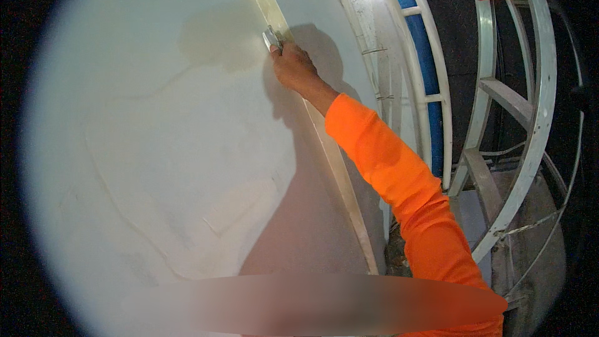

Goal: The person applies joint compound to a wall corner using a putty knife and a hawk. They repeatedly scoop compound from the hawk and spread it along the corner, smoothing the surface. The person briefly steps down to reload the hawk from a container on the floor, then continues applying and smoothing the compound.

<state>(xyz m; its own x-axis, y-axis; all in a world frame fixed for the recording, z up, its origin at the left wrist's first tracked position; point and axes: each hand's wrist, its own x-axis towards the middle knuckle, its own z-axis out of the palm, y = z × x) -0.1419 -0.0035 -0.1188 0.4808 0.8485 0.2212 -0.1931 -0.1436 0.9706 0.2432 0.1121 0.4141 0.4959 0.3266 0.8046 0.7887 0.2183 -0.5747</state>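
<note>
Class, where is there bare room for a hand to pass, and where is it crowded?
Free: the broad wall left of the strip, plus a narrow wedge between strip and sleeve. Crowded: where the right hand holds a tool at the strip, and around the ladder.

The flat silvery hand tool [271, 39] is sitting at the long beige strip [339, 178] on the broad pale panel [162, 125], left of the tall pale-green ladder [544, 87].

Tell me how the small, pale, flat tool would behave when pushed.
The small, pale, flat tool is probably light, its visible part being smaller than the right hand. It is likely stiff, since that part shows no bend, though some stays hidden.
</note>
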